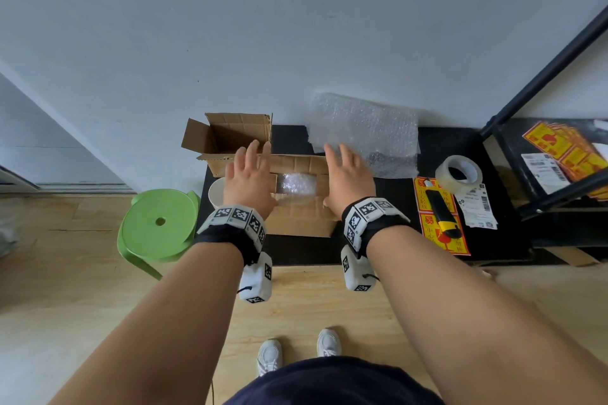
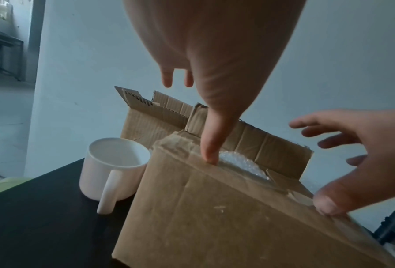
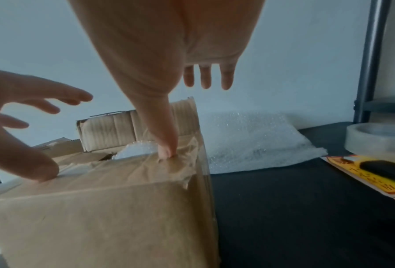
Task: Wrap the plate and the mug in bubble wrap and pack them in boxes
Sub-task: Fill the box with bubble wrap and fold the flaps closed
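Bare forearms. Black wrist straps [image 1: 230,237] carrying white blocks printed with black square markers; white camera pods [image 1: 256,279] hanging beneath. Dark navy shorts [image 1: 332,385], white sneakers [image 1: 269,355].

Pale wall [image 1: 296,26], wood floor [image 1: 65,273], green stool [image 1: 158,223]

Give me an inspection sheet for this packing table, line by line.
Surface: black table against a white wall.
Job's things: near box partly closed, bubble-wrapped bundle showing through the gap; bare mug beside it; second box open behind; spare bubble wrap.
Clutter: tape roll, box cutter on red-and-yellow stickers, paper labels.
Grips: left hand and right hand, fingers straight, thumbs pressing the near box's flaps.
Cables: nothing seen.
Surroundings: green stool, black shelf rack, wood floor.
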{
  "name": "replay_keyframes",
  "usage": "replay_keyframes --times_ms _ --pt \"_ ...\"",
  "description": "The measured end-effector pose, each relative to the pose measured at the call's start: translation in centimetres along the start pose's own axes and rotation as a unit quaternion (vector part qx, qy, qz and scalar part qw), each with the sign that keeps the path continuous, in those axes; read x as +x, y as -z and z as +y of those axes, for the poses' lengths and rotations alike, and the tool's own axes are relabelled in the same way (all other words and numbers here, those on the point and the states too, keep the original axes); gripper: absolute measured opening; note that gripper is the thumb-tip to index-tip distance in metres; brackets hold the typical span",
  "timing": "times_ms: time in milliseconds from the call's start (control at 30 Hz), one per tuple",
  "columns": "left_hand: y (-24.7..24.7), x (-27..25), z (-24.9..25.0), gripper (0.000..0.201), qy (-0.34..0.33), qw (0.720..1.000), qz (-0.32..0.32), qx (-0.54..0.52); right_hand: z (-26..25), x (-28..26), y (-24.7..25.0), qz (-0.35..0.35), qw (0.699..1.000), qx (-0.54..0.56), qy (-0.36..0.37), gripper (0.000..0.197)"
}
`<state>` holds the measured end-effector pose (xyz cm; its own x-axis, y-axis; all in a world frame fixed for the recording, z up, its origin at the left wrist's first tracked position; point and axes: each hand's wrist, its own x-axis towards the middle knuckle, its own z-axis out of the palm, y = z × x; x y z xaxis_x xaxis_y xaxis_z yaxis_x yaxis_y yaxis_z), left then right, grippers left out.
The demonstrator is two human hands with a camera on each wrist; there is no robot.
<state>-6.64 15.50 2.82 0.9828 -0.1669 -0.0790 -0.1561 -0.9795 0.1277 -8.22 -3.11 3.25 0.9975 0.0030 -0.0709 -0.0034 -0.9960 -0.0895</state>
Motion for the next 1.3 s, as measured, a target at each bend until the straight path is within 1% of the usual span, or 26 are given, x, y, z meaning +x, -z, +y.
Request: replay_keyframes --times_ms 67,133,200,267,333,367,433,533,600,667,767,800,867,933,1000,1100,1167,1300 --pt "0.1 0.4 -0.1 0.097 -0.011 1.000 -0.023 -0.008 -0.1 0.6 0.1 -0.037 0.999 0.003 0.004 0.087" --pt "0.0 0.3 0.0 0.084 -0.013 1.000 -0.006 -0.026 -0.2 0.8 0.1 -0.052 0.998 0.029 -0.001 0.069" --pt "-0.3 -0.1 0.1 0.062 -0.006 0.999 0.007 -0.038 -0.3 0.6 0.1 -0.071 0.995 0.066 -0.024 0.047" --pt "-0.6 -0.5 0.0 0.040 0.020 0.998 -0.019 -0.057 -0.1 0.4 -0.2 -0.111 0.987 0.103 -0.048 0.032" --pt "-0.6 -0.9 -0.2 0.033 0.051 0.994 -0.053 -0.079 0.3 0.1 -0.5 -0.128 0.981 0.133 -0.055 0.029" --pt "-0.8 -1.0 -0.2 0.034 0.056 0.993 -0.070 -0.080 0.4 -0.1 -0.6 -0.126 0.981 0.141 -0.053 0.030" --pt "-0.9 -1.2 0.3 0.035 0.041 0.994 -0.088 -0.054 0.7 -0.6 -0.8 -0.115 0.981 0.147 -0.055 0.034" --pt "-1.3 -0.9 0.8 0.034 0.052 0.993 -0.073 -0.075 1.1 -1.4 -0.7 -0.099 0.978 0.170 -0.063 0.038" --pt "-1.7 -0.3 1.0 0.035 0.054 0.991 -0.080 -0.093 1.6 -1.8 -0.6 -0.087 0.979 0.174 -0.069 0.038" --pt "-1.8 0.1 1.7 0.037 0.039 0.988 -0.097 -0.117 2.3 -1.9 -0.4 -0.080 0.985 0.144 -0.058 0.036" --pt "-2.0 0.7 3.6 0.038 0.033 0.984 -0.091 -0.152 3.8 -2.0 -0.3 -0.085 0.988 0.111 -0.059 0.032" --pt "-2.1 0.9 4.2 0.042 0.027 0.982 -0.094 -0.160 4.3 -2.0 -0.3 -0.085 0.987 0.116 -0.067 0.030" --pt "-2.3 1.5 5.4 0.057 0.006 0.980 -0.112 -0.162 5.2 -2.1 -0.5 -0.083 0.983 0.137 -0.086 0.028" --pt "-2.6 2.4 6.1 0.067 -0.010 0.978 -0.126 -0.164 6.0 -2.1 -0.7 -0.077 0.981 0.150 -0.093 0.031" --pt "-2.9 3.5 6.9 0.066 -0.015 0.978 -0.133 -0.160 6.7 -2.1 -0.9 -0.070 0.981 0.156 -0.096 0.038" --pt "-2.8 4.8 8.0 0.062 -0.020 0.980 -0.119 -0.157 7.3 -2.0 -1.3 -0.080 0.976 0.171 -0.109 0.048" --pt "-2.9 5.5 8.7 0.061 -0.025 0.982 -0.114 -0.151 7.7 -1.4 -1.6 -0.079 0.974 0.180 -0.113 0.047" --pt "-3.2 6.7 9.6 0.060 -0.022 0.983 -0.118 -0.137 9.2 0.2 -1.6 -0.081 0.975 0.184 -0.097 0.046"
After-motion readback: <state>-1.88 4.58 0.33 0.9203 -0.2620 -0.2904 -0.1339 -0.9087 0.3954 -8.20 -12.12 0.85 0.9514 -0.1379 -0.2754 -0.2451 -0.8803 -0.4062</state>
